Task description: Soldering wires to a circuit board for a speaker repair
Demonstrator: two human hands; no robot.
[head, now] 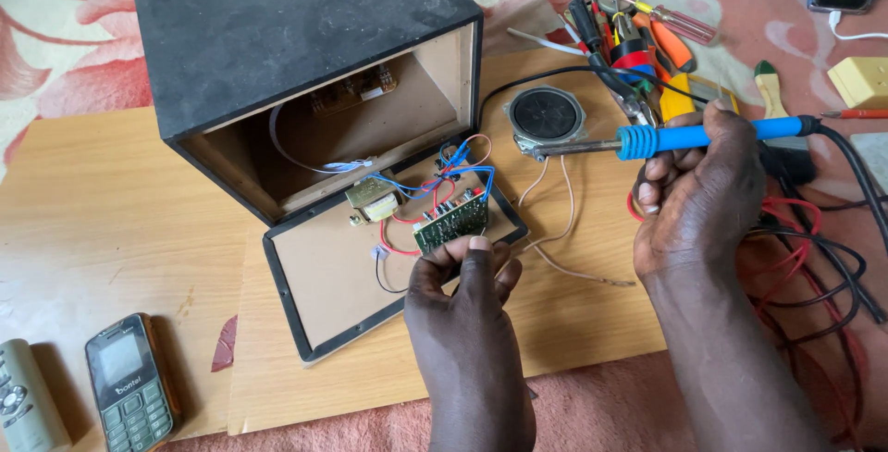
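A pale wooden board (111, 230) is laid over a pink and cream patterned floor covering (55, 36), and most of the work is carried on it. The largest thing on it is a black speaker cabinet (277, 36), tipped so that its open back is turned toward the camera and its bare wooden inside is shown. Its detached back panel (324, 285), black-edged and brown, is laid flat just in front of the opening. A small transformer (373, 199) is mounted near the panel's top edge, and red and blue wires are run from it to a green circuit board (450, 222).

The circuit board is held tilted above the panel's right corner by the left hand (462, 295), whose thumb and fingers are closed on the board's lower edge. The right hand (689, 202) is wrapped around the blue handle of a soldering iron (684, 137); the iron is held level, with its metal tip pointed left, near a round speaker driver (546, 117) lying face up beside the cabinet.

A pile of screwdrivers and pliers (629, 26) is spread behind the driver, and tangled red and black cables (823, 258) are gathered at the right. A small keypad phone (129, 383) and a grey remote control (28, 396) are placed at the lower left corner.
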